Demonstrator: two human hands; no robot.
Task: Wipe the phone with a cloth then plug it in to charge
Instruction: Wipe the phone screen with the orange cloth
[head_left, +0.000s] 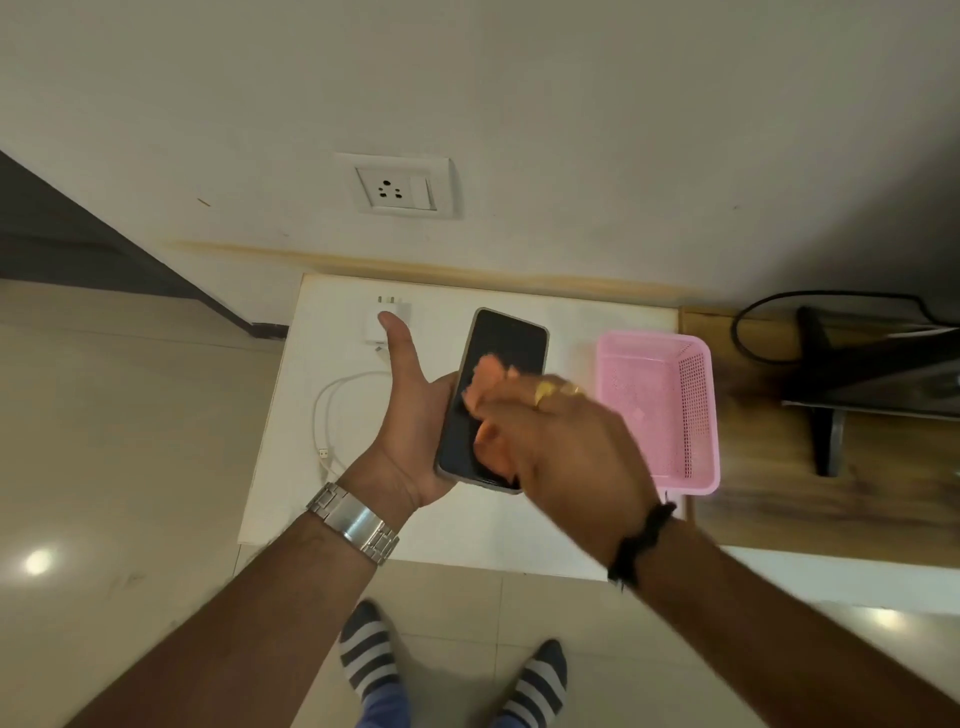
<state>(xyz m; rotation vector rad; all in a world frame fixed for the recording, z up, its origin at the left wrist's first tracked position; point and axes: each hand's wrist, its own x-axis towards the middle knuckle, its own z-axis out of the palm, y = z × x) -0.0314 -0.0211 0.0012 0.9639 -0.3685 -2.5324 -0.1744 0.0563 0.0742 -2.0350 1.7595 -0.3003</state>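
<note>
From the head camera, the left hand (410, 441) cradled the phone (493, 400) from beneath, palm up, fingers curled under its far edge and thumb sticking out free; I'd guess that kept the dark screen turned upward and steady for wiping. The right hand (561, 441) was closed around a small pinkish cloth (491, 376), pressing it on the glass; the hand was blurred, apparently mid-stroke. Both hands held the phone in the air over the white table (467, 525). Just beyond the left thumb lay the white charger (387, 325) with its cable (332, 415) looping back beside the left wrist, unplugged, and the wall socket (397, 188) sat further off, empty. To the right of the wiping hand stood a pink basket (665, 410), apparently with nothing inside.
</note>
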